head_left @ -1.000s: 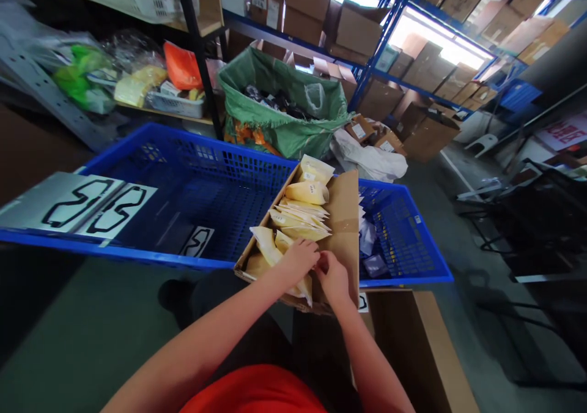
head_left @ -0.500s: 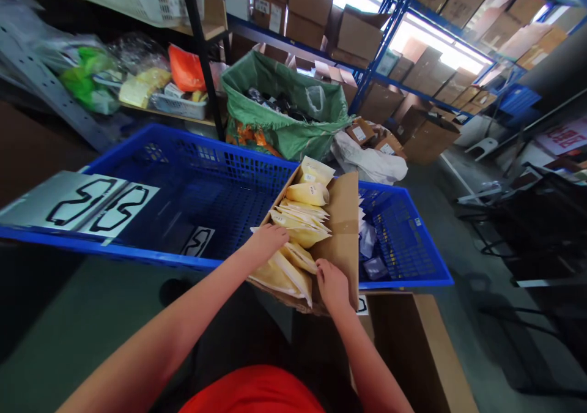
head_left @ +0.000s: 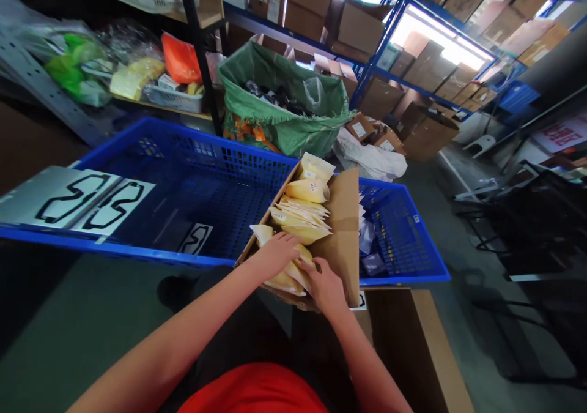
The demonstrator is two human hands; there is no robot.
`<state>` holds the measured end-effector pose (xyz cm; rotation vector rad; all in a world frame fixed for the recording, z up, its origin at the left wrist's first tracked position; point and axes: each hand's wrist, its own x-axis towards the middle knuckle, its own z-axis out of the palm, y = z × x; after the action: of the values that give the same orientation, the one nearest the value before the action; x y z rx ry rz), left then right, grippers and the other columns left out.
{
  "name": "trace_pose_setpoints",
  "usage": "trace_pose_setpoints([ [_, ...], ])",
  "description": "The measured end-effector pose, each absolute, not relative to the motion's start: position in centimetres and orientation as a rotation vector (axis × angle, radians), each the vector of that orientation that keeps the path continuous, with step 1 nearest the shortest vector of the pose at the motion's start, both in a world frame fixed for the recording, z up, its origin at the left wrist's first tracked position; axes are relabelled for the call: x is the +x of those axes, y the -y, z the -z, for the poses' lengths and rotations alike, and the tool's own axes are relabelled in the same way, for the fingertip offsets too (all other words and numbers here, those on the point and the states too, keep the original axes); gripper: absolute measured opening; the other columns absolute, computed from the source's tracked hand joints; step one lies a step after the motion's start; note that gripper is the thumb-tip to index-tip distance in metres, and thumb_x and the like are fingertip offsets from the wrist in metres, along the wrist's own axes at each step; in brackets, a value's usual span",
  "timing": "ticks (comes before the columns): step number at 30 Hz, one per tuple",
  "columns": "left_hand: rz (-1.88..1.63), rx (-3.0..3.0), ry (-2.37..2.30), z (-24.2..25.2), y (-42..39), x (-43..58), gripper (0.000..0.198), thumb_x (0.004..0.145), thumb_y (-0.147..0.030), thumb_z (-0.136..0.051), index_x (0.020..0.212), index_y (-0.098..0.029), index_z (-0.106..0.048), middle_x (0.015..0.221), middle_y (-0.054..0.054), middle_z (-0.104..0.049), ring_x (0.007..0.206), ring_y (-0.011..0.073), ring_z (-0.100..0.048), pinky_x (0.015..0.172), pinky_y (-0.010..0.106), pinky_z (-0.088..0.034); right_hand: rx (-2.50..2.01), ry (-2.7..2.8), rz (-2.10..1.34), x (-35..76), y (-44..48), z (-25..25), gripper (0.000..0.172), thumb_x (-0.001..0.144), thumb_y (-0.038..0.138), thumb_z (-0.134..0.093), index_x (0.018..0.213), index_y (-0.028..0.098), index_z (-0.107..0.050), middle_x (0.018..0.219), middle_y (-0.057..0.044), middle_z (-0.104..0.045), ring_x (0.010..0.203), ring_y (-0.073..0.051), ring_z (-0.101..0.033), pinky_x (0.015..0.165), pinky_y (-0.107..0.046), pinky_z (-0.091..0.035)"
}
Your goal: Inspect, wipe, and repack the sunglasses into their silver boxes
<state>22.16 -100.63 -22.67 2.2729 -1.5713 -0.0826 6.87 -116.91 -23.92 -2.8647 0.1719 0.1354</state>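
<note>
- Left grip (head_left: 275,254), open, presses flat on yellow pouches (head_left: 307,226) in a cardboard box (head_left: 342,235), lower centre
- Right grip (head_left: 325,284) half curled against pouches, hold unclear
- Box rests across a blue plastic crate (head_left: 137,245)

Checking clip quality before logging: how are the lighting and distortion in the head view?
Head view: glare blows out the top right behind the shelves; wide-angle distortion bends the blue shelf upright; the left hand, right hand and yellow pouches look fairly sharp.
</note>
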Motion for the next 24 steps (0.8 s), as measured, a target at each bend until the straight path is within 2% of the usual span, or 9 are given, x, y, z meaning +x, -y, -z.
trace_pose_setpoints([
  [5, 0.100, 2.391, 1.418, 22.7, 100.3, 22.3, 0.011, 0.088, -0.017, -0.065, 0.081, -0.015, -0.074, 0.125, 0.015, -0.065, 0.120, 0.0316, -0.057, 0.103, 0.050, -0.041, -2.841, -0.130, -0.119, 7.2, 117.1, 23.0, 0.041, 0.096, 0.017, -0.052, 0.130, 0.034, -0.066, 0.139, -0.007, -0.054, 0.111, -0.020, -0.064, 0.089, -0.028, -0.052],
  [8, 0.117, 2.455, 1.312, 23.0, 100.6, 22.1, 0.016, 0.093, -0.024, -0.063, 0.085, -0.013, -0.071, 0.120, 0.013, -0.066, 0.118, 0.0286, -0.057, 0.101, 0.050, -0.045, -2.835, -0.093, -0.094, 8.4, 116.9, 22.3, 0.037, 0.094, 0.014, -0.052, 0.121, 0.031, -0.072, 0.142, -0.008, -0.053, 0.125, -0.022, -0.055, 0.100, -0.032, -0.047],
  [10, 0.139, 2.490, 1.253, 23.4, 100.9, 21.9, 0.013, 0.093, -0.025, -0.064, 0.090, -0.012, -0.068, 0.118, 0.010, -0.066, 0.116, 0.0258, -0.058, 0.100, 0.048, -0.048, -2.841, -0.079, -0.085, 9.6, 116.5, 21.9, 0.034, 0.093, 0.015, -0.055, 0.116, 0.031, -0.075, 0.146, -0.007, -0.050, 0.128, -0.024, -0.051, 0.104, -0.036, -0.044],
  [14, 0.176, 2.524, 1.141, 24.4, 101.2, 21.2, 0.012, 0.091, -0.023, -0.067, 0.096, -0.013, -0.067, 0.126, 0.010, -0.062, 0.119, 0.0262, -0.058, 0.100, 0.048, -0.050, -2.872, -0.187, -0.078, 12.2, 115.2, 22.1, 0.025, 0.092, 0.026, -0.061, 0.113, 0.025, -0.075, 0.144, -0.013, -0.053, 0.119, -0.029, -0.057, 0.099, -0.043, -0.045],
  [17, 0.186, 2.494, 1.099, 25.0, 101.1, 20.8, 0.018, 0.090, -0.016, -0.066, 0.108, -0.014, -0.067, 0.139, 0.011, -0.055, 0.126, 0.0279, -0.054, 0.103, 0.050, -0.049, -2.887, -0.276, -0.099, 13.7, 114.3, 22.9, 0.023, 0.091, 0.022, -0.061, 0.109, 0.018, -0.074, 0.126, -0.017, -0.064, 0.109, -0.029, -0.062, 0.092, -0.041, -0.046],
  [21, 0.190, 2.436, 1.076, 25.5, 100.8, 20.6, 0.030, 0.087, -0.009, -0.066, 0.117, -0.015, -0.066, 0.143, 0.013, -0.052, 0.129, 0.0298, -0.052, 0.105, 0.052, -0.047, -2.866, -0.298, -0.068, 14.6, 113.7, 24.2, 0.019, 0.091, 0.014, -0.056, 0.096, 0.013, -0.075, 0.100, -0.016, -0.070, 0.098, -0.027, -0.064, 0.087, -0.039, -0.047],
  [24, 0.185, 2.396, 1.062, 25.8, 100.6, 20.7, 0.026, 0.086, -0.010, -0.068, 0.112, -0.014, -0.068, 0.140, 0.013, -0.054, 0.130, 0.0303, -0.052, 0.108, 0.054, -0.045, -2.804, -0.248, 0.039, 14.3, 114.0, 24.3, 0.020, 0.092, 0.013, -0.056, 0.092, 0.016, -0.076, 0.097, -0.013, -0.071, 0.098, -0.025, -0.064, 0.089, -0.036, -0.047],
])
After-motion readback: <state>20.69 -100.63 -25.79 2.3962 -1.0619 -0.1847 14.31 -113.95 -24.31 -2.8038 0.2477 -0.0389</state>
